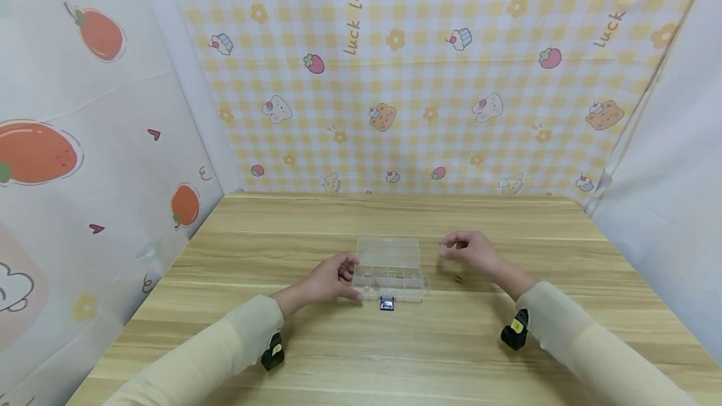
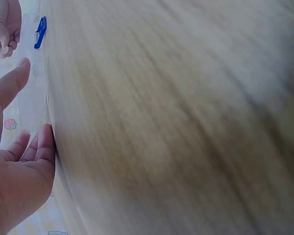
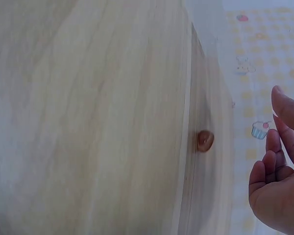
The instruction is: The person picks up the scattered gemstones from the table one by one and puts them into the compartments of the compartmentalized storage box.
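Note:
A clear plastic compartment box [image 1: 389, 296] lies on the table with its lid [image 1: 388, 251] raised at the back and a blue latch [image 1: 387, 303] at the front. Several small round pieces sit in its compartments. My left hand [image 1: 333, 277] holds the box's left end, thumb at the front corner and fingers along the side. Raised to the right of the box, my right hand [image 1: 470, 249] pinches a small pale piece [image 2: 5, 50] between thumb and fingertips. Below that hand, a small brown round piece with a central hole [image 3: 205, 140] lies on the table.
The wood-grain table [image 1: 361, 356] reaches back to a yellow checked cloth wall [image 1: 395, 80]. Fabric panels with printed fruit [image 1: 101, 33] stand on the left, and a plain white one [image 1: 665, 205] on the right.

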Action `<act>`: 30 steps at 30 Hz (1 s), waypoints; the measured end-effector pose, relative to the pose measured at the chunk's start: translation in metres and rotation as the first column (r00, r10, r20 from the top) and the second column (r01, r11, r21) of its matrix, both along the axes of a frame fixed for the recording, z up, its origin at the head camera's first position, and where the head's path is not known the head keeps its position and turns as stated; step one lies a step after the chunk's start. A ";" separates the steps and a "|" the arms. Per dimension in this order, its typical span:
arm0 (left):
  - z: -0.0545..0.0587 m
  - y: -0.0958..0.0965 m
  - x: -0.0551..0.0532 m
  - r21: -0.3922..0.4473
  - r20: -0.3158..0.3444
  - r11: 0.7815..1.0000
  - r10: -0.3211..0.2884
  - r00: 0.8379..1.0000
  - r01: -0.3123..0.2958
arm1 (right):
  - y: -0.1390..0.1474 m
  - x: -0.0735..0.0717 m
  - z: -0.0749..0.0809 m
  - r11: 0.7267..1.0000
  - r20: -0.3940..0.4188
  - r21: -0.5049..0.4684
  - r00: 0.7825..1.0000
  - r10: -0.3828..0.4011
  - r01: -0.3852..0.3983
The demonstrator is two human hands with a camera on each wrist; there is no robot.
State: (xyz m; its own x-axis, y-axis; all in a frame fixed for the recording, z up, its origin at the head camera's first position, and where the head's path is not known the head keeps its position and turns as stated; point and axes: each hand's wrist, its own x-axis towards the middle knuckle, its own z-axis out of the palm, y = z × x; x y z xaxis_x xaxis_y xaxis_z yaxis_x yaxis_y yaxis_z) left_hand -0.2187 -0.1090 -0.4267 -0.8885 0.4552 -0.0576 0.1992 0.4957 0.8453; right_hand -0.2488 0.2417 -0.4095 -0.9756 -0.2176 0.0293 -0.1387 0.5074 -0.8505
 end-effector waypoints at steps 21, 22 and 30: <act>0.002 0.001 0.001 -0.012 0.022 1.000 0.019 1.000 -0.018 | -0.037 0.023 -0.002 0.990 -0.004 -0.106 0.995 0.096 -0.096; 0.003 0.001 0.001 -0.011 0.022 1.000 0.018 1.000 -0.018 | -0.039 0.023 -0.002 0.988 -0.002 -0.114 0.994 0.106 -0.106; 0.003 0.000 0.001 -0.007 0.017 1.000 0.012 1.000 -0.012 | -0.051 0.028 -0.002 0.975 -0.018 -0.141 0.985 0.172 -0.172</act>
State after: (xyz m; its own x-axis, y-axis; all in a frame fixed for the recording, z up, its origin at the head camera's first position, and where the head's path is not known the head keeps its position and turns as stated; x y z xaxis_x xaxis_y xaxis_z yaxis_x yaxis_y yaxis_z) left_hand -0.2175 -0.1085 -0.4241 -0.8929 0.4439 -0.0757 0.1789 0.5039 0.8450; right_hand -0.2204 0.1906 -0.4115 -0.9236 -0.3753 0.0775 -0.2185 0.3496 -0.9110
